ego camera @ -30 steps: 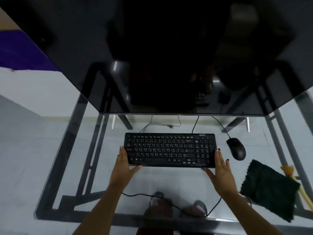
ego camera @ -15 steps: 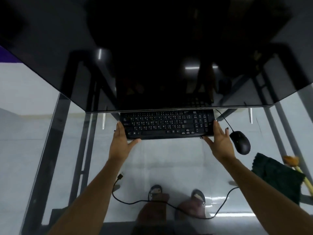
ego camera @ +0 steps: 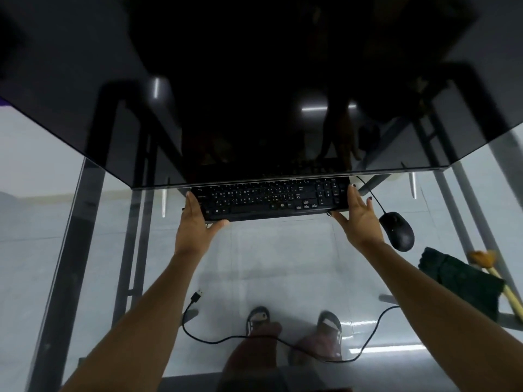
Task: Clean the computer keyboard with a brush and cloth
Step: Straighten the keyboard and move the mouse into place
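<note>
The black keyboard [ego camera: 268,199] lies on the glass desk [ego camera: 283,256], its far edge tucked under the dark monitor [ego camera: 254,94]. My left hand [ego camera: 198,222] lies flat against the keyboard's left end, thumb along the front edge. My right hand [ego camera: 358,219] lies against the right end the same way, fingers straight. A dark green cloth [ego camera: 458,281] sits crumpled at the right edge of the desk. Beside the cloth lies a brush [ego camera: 482,257] with orange bristles and a pale handle.
A black mouse [ego camera: 397,230] sits just right of my right hand. The keyboard's loose cable with its USB plug [ego camera: 196,297] trails across the glass near me. Black desk frame bars run down the left and right. My feet show through the glass.
Both hands have slid the keyboard away from me until its far rows sit under the monitor. The unplugged cable end has come into view on the glass.
</note>
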